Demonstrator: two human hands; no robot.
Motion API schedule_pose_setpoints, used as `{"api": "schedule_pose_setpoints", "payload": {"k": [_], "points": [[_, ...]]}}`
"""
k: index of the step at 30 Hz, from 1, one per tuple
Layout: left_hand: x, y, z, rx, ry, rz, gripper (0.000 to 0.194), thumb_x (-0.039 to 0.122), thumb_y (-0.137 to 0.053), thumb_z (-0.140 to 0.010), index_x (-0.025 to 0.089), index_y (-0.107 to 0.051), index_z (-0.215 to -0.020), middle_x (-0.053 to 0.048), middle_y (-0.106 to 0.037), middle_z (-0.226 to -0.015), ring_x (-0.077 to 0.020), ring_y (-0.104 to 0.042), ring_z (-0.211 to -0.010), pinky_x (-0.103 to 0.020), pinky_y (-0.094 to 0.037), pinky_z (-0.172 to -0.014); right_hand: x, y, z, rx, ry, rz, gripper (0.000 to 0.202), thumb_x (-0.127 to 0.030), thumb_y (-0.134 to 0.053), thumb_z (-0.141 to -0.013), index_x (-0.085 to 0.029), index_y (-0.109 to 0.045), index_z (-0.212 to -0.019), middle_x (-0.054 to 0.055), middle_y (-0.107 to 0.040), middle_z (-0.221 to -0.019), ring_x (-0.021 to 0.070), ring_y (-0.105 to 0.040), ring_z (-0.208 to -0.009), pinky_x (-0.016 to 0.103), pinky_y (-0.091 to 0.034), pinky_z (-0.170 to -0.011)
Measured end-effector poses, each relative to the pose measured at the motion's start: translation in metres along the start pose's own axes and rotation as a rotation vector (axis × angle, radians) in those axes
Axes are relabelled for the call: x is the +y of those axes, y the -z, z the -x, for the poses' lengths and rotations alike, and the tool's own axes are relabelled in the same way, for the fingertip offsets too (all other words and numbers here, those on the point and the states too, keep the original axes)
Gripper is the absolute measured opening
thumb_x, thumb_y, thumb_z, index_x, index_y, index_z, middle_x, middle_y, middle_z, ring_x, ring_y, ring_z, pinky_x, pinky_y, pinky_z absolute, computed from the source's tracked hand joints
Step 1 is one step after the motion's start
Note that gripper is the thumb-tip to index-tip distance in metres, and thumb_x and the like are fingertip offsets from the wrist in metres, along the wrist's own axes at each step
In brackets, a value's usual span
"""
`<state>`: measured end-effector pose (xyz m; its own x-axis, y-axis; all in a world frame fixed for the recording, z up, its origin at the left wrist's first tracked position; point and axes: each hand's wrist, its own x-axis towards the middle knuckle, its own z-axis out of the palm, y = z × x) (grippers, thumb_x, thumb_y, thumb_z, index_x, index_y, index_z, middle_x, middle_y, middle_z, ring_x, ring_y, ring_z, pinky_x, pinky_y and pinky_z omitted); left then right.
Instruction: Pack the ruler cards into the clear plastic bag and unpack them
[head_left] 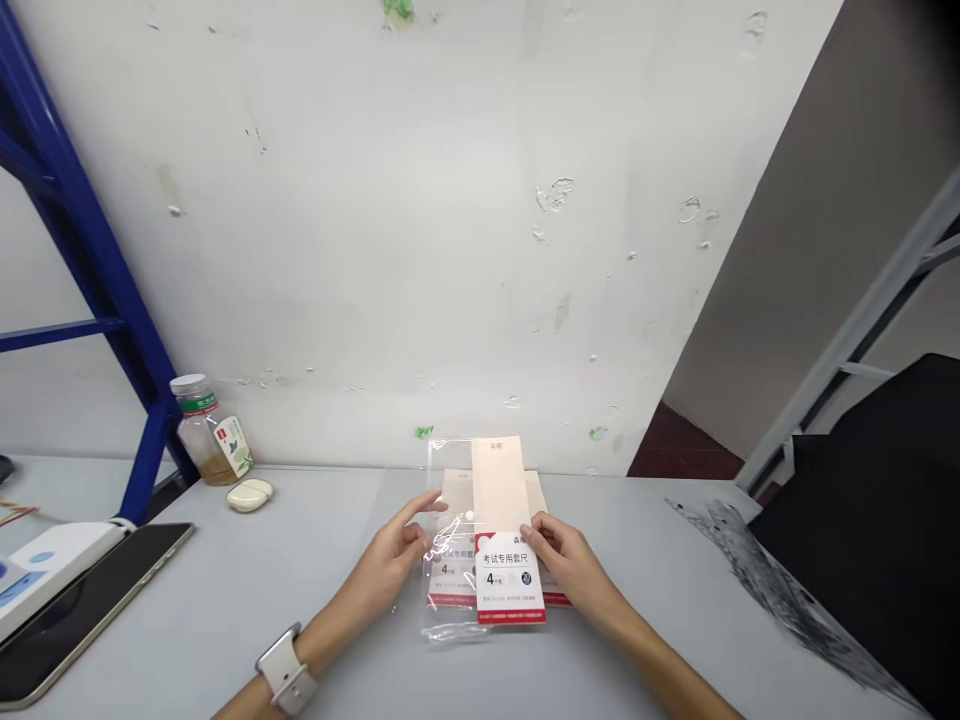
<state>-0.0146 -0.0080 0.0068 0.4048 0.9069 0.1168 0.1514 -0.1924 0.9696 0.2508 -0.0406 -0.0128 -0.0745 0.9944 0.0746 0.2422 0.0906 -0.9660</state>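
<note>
My right hand [564, 556] pinches the right edge of a long card [499, 490], cream above with a white and red printed label below. A clear plastic sleeve [450, 625] lies to the card's left, partly overlapped by it. At the sleeve's left edge is my left hand [396, 548], fingers apart, thumb and index near the plastic. Whether they touch it is hard to tell. Beneath the sleeve and card are more cards [457, 484] with similar labels, seen partly through the plastic.
On the left are a jar [210, 435] with a white lid, a small cream case [250, 494], a large phone or tablet [90, 600] and a white device [64, 560]. A white wall [420, 250] rises behind the table. A black object [885, 540] is at right.
</note>
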Motion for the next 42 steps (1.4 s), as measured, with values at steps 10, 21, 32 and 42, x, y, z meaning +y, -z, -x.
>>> {"api": "schedule_pose_setpoints", "payload": {"k": [10,21,32,42], "points": [[-0.013,0.04,-0.012,0.341,0.124,-0.117,0.054,0.034,-0.053,-0.075,0.021,-0.056,-0.127,-0.006,-0.066,-0.106,-0.0134,-0.054,-0.061,-0.029,-0.047,-0.063,0.014,0.042,-0.012,0.156,-0.08,0.22,0.042,-0.058,-0.044,-0.085,-0.023,-0.038,-0.064,-0.004,-0.043,-0.062,0.0142,-0.039,-0.06,0.026,-0.03,-0.055],[-0.028,0.051,-0.016,0.461,0.133,-0.668,0.039,0.037,-0.041,-0.082,0.022,-0.059,-0.114,-0.003,-0.065,-0.095,-0.0202,-0.059,-0.074,-0.031,-0.049,-0.07,0.029,0.053,-0.015,0.177,-0.163,0.595,0.036,-0.043,-0.047,-0.082,-0.023,-0.033,-0.055,-0.004,-0.042,-0.053,0.0138,-0.035,-0.054,0.026,-0.021,-0.051],[-0.043,0.044,-0.014,0.428,0.133,-0.928,0.036,0.039,-0.046,-0.083,0.021,-0.062,-0.109,-0.013,-0.057,-0.122,-0.0339,-0.051,-0.111,-0.048,-0.039,-0.094,0.022,0.044,-0.008,0.168,-0.057,0.798,0.037,-0.039,-0.044,-0.085,-0.023,-0.031,-0.054,-0.002,-0.048,-0.052,0.015,-0.038,-0.051,0.029,-0.027,-0.056],[-0.04,0.04,-0.012,0.354,0.104,-0.967,0.038,0.044,-0.042,-0.088,0.021,-0.059,-0.113,-0.014,-0.054,-0.127,-0.0341,-0.05,-0.113,-0.051,-0.04,-0.092,0.032,0.038,-0.008,0.216,0.063,0.855,0.035,-0.037,-0.041,-0.087,-0.024,-0.03,-0.056,-0.002,-0.05,-0.056,0.0147,-0.034,-0.05,0.034,-0.03,-0.064]]}}
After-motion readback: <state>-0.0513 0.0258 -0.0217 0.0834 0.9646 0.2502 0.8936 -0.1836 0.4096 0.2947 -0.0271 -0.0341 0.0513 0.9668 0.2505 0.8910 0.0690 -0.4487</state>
